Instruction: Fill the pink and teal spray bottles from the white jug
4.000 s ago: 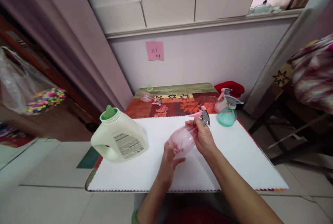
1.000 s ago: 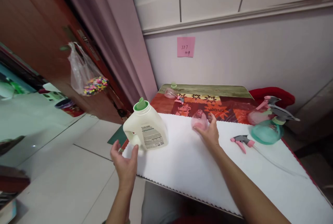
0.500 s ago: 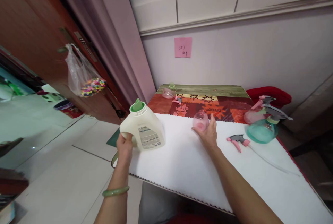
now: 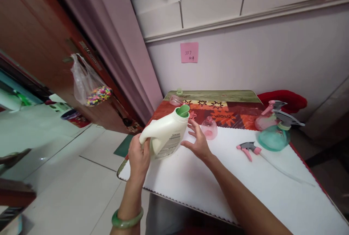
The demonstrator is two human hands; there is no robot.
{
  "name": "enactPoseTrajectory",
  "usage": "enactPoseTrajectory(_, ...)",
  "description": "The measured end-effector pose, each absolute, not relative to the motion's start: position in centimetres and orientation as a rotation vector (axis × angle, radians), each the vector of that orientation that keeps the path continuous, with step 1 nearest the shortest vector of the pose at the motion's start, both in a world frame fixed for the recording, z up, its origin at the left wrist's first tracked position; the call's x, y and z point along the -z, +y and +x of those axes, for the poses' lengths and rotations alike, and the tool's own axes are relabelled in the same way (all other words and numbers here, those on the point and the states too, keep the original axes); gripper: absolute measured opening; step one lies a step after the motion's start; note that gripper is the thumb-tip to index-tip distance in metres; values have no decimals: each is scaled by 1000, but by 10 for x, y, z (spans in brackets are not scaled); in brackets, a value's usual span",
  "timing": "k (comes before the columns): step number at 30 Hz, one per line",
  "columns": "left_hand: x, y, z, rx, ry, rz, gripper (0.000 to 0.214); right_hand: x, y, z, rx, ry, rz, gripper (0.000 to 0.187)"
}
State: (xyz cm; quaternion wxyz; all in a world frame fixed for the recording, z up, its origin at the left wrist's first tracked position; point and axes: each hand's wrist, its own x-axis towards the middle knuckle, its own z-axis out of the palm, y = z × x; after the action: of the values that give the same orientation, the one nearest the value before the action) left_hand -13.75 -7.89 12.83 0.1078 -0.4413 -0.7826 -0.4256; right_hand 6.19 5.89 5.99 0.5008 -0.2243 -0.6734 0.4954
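Note:
My left hand (image 4: 139,155) grips the handle of a large cream detergent jug (image 4: 166,136), tilted to the right with its green pouring spout (image 4: 183,110) uncovered. Close to the jug's right side is my right hand (image 4: 198,141), fingers spread and holding nothing; whether the fingertips touch the jug I cannot tell. Just beyond that hand, a small pink clear bottle (image 4: 209,128) stands upright with its neck uncapped. A grey and pink spray trigger (image 4: 249,149) with a long clear tube lies on the white sheet to the right.
On the right of the table (image 4: 272,198) stand a teal spray bottle (image 4: 274,138) and a pink spray bottle (image 4: 264,121). A clear pink bottle (image 4: 176,100) lies at the back left, near a green cap (image 4: 179,91). Behind the table's right corner is a red rounded object (image 4: 289,100).
My left hand has lifted the jug and tipped it rightward. My right hand has let go of the small pink bottle and moved left toward the jug.

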Motion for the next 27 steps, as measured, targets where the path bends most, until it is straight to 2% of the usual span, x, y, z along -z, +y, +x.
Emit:
enactPoseTrajectory(3,-132,-76,-132,1236,-2243,-1365,33,-72,70,44,-1455,-1477,-464,110)
enactPoseTrajectory(6,-136,-77,-128,1242,-2239,-1392,34,-81,80,37,-1563,-1363,-385,110)
enactPoseTrajectory(11,-137,-86,-130,1227,-2292,-1427,48,-90,86,38,-1608,-1392,-428,97)
enactPoseTrajectory(17,-133,-86,-135,1228,-2248,-1421,41,-99,88,46,-1665,-1416,-424,78)
enactPoseTrajectory(22,-129,-81,-137,1302,-2197,-1458,42,-110,85,53,-1608,-1436,-607,68)
enactPoseTrajectory(24,-124,-80,-142,1420,-2248,-1327,60,-114,82,54,-1566,-1471,-666,63)
enactPoseTrajectory(27,-113,-79,-151,1810,-2403,-845,104,-117,79,53,-1509,-1456,-736,62)
